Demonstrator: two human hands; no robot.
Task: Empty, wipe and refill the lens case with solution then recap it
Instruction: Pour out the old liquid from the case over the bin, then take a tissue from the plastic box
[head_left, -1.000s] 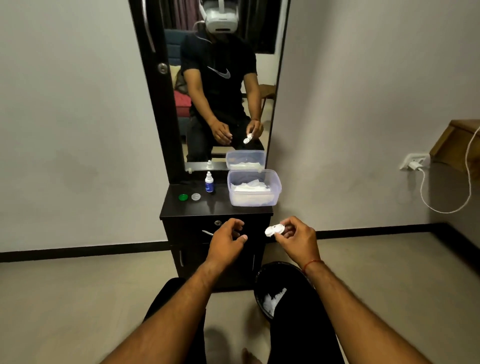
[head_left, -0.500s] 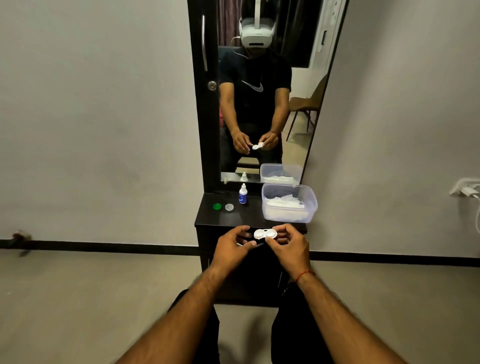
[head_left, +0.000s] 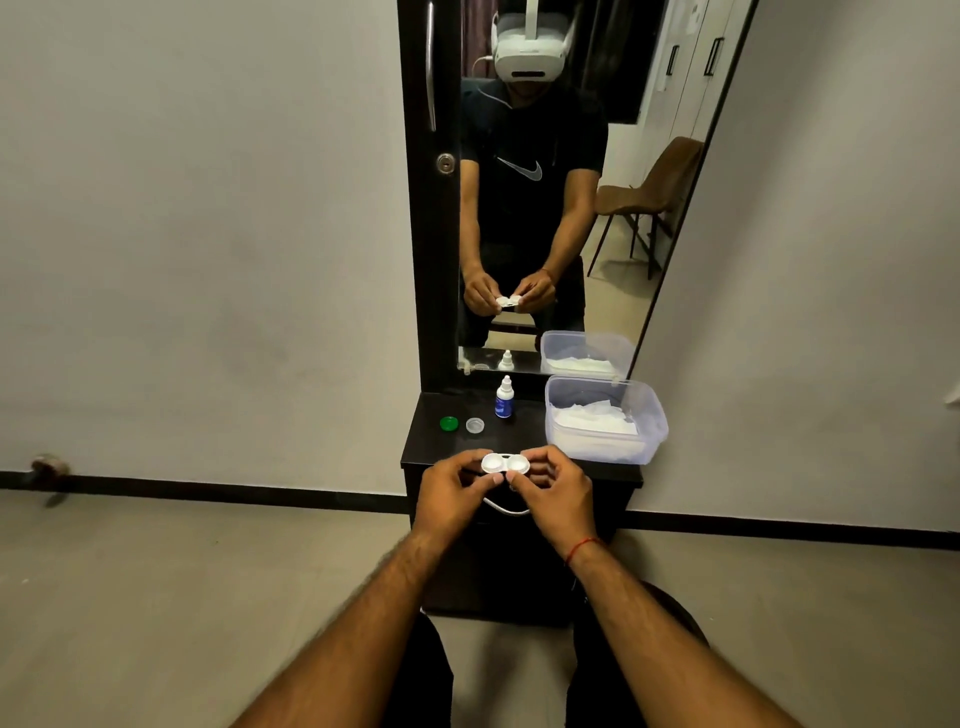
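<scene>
A white two-well lens case (head_left: 505, 464) with both wells uncapped is held level over the front edge of the small black dresser top (head_left: 431, 449). My left hand (head_left: 454, 491) pinches its left end and my right hand (head_left: 556, 493) pinches its right end. On the dresser behind stand a small solution bottle (head_left: 503, 399) with a blue label, a green cap (head_left: 449, 424) and a clear cap (head_left: 475, 425), both lying loose. A clear plastic tub (head_left: 605, 418) of white tissues sits at the right.
A tall mirror (head_left: 545, 182) rises behind the dresser and reflects the person, the bottle and the tub. A white drawer handle (head_left: 506, 508) shows below my hands. Grey walls stand on both sides; a dark bin (head_left: 685, 618) sits low at the right, mostly hidden by my arm.
My right hand brought the case from over the bin to the middle, and my left hand took hold of its other end. The view swung left and rose.
</scene>
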